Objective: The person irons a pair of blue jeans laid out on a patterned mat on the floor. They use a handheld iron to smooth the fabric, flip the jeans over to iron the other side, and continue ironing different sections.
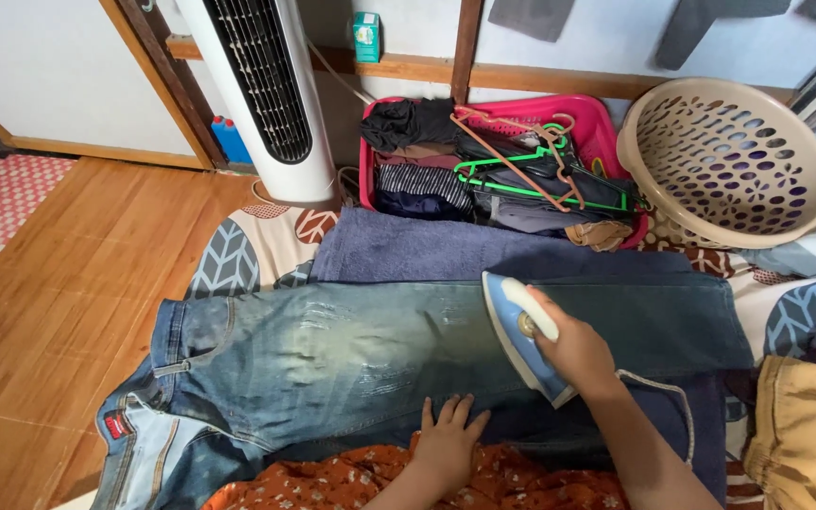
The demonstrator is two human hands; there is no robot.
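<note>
Orange floral cloth (408, 486), perhaps half cropped

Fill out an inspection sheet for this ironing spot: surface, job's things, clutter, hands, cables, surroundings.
Surface: blue towel spread over a patterned mat on the wooden floor.
Job's things: faded jeans laid flat; blue and white iron on them.
Clutter: pink tub of folded clothes and hangers; beige basket; tan garment.
Hands: right hand grips the iron; left hand pressed flat on the jeans.
Cables: iron cord loops by the right wrist.
Surroundings: white tower fan, wall.
</note>
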